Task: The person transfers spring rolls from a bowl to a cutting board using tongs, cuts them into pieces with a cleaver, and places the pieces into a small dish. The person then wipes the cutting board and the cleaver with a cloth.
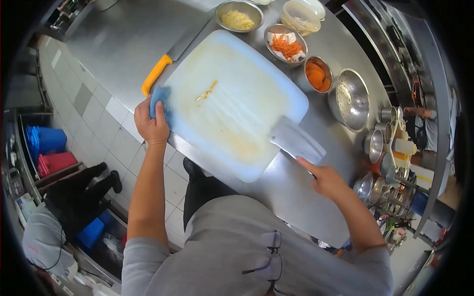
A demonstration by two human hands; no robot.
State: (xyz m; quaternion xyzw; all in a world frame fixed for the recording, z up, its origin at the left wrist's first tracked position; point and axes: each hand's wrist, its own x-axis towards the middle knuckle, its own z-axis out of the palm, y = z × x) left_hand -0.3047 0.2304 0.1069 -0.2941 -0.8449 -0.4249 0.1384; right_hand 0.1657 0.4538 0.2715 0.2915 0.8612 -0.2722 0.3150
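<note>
Left hand (151,123) clutches a blue cloth (160,96) and right hand (328,181) grips a cleaver (299,140), cutting board (242,81) ahead between them seemingly mid-cleaning, scraps (208,91) near the left hand calling for a flat wipe.

The table (133,42) looks like smooth, softly shining metal, the cutting board (237,84) like matt, streaked plastic. Around the board's centre, the cleaver (296,139) at four o'clock has a glossy metal blade; the blue cloth (159,94) at nine is matt, crumpled fabric; the knife handle (156,75) at ten, smooth plastic.
</note>
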